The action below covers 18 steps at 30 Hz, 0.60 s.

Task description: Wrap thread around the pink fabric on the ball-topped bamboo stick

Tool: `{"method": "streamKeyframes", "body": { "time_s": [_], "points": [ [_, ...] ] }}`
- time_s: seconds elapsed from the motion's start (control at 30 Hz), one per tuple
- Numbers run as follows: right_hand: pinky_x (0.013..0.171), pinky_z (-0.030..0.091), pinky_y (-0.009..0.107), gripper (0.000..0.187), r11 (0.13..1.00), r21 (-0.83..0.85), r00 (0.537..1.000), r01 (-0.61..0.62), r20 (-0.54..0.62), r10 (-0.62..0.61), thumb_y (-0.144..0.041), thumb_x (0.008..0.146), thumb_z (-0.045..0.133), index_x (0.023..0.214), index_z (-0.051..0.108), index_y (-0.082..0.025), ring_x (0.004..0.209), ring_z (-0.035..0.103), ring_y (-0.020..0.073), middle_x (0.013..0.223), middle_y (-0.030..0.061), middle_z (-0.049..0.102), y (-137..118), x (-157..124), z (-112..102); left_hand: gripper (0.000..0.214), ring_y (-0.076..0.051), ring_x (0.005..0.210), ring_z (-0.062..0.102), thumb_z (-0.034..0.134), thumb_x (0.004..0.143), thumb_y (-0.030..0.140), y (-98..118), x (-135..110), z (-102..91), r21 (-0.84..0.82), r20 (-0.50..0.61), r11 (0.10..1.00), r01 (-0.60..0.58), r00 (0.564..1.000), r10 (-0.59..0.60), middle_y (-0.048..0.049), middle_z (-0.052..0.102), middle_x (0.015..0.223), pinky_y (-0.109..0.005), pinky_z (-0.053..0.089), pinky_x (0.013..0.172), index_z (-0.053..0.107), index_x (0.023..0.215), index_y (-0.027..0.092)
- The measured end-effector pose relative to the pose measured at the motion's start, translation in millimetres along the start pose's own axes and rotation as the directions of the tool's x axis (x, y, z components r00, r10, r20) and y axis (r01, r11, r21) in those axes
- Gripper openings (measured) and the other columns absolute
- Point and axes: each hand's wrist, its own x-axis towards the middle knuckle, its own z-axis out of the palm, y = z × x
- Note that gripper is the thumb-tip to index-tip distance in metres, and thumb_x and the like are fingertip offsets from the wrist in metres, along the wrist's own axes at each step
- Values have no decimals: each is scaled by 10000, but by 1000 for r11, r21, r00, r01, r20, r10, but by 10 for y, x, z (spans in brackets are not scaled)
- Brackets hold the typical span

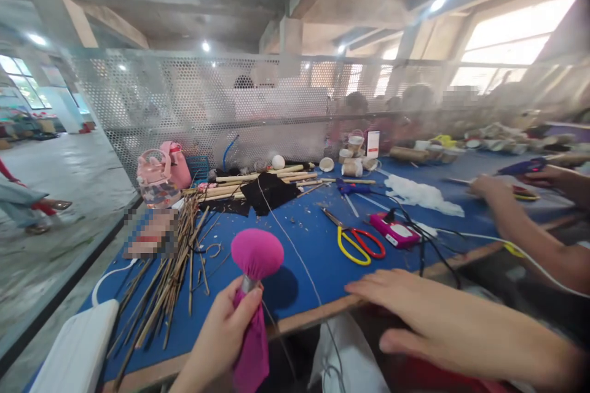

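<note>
My left hand (221, 334) is closed around the neck of a ball wrapped in magenta cloth (257, 253), held upright over the near edge of the blue table (299, 258); the cloth's loose tail hangs down below my fingers. My right hand (428, 319) lies flat and open, palm down, fingers stretched left along the table's wooden front edge, holding nothing. A thin white thread (295, 252) runs across the table between my hands.
A pile of thin brown sticks (170, 270) lies at left. Yellow and red scissors (357, 242), a pink device (395, 230) with black cables, black cloth (270, 190) and white stuffing (421, 193) lie further back. Another person's hands (507, 196) work at right. A mesh screen stands behind.
</note>
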Motion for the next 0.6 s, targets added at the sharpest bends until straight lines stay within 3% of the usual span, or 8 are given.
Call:
{"method": "streamKeyframes", "body": {
  "time_s": [0.1,0.2,0.27,0.33,0.4,0.47,0.6],
  "points": [
    [881,459,379,453,966,248,977,-71,215,16,-313,740,666,1183,601,-242,1009,596,243,1120,125,626,79,7,148,315,-115,617,364,477,841,460,192,30,47,77,15,995,-60,998,59,25,429,666,-220,329,587,537,780,157],
    [965,398,410,661,818,572,994,-66,107,5,-363,704,706,1288,452,-188,1073,540,217,1201,129,553,132,379,474,283,-122,602,392,503,826,431,389,122,124,199,38,971,-132,991,127,25,462,642,-227,331,584,532,744,162],
    [965,388,391,716,643,766,996,-21,75,-56,-446,600,775,1203,497,-178,1043,541,201,1162,111,564,167,701,761,254,-135,610,434,519,815,405,493,182,164,271,43,945,-181,983,176,13,521,656,-236,344,597,563,773,158],
    [861,440,359,657,370,928,995,-43,75,-72,-573,595,727,1088,544,-179,928,575,176,1030,80,604,190,969,1009,240,-148,620,468,518,814,389,555,221,172,344,34,914,-214,976,216,-2,569,680,-243,351,603,585,812,159],
    [732,459,300,622,209,973,990,-97,117,-85,-593,577,729,1014,557,-185,788,580,138,893,38,614,194,1126,1157,227,-150,607,478,512,817,381,570,235,145,423,12,877,-227,969,245,-6,585,679,-246,343,594,584,809,165],
    [601,426,241,594,212,968,979,-136,164,-121,-564,564,755,974,555,-183,631,533,94,746,-13,579,176,1178,1199,219,-146,588,473,505,823,378,552,234,97,479,-13,851,-216,967,253,-5,587,668,-247,333,578,573,800,171],
    [431,247,201,478,398,903,966,-159,225,-125,-563,667,682,892,530,-170,430,309,42,553,-80,444,89,1131,1121,230,-145,616,481,494,837,390,486,232,15,490,-69,854,-178,968,242,-10,594,698,-255,352,605,559,807,171]
  ]
}}
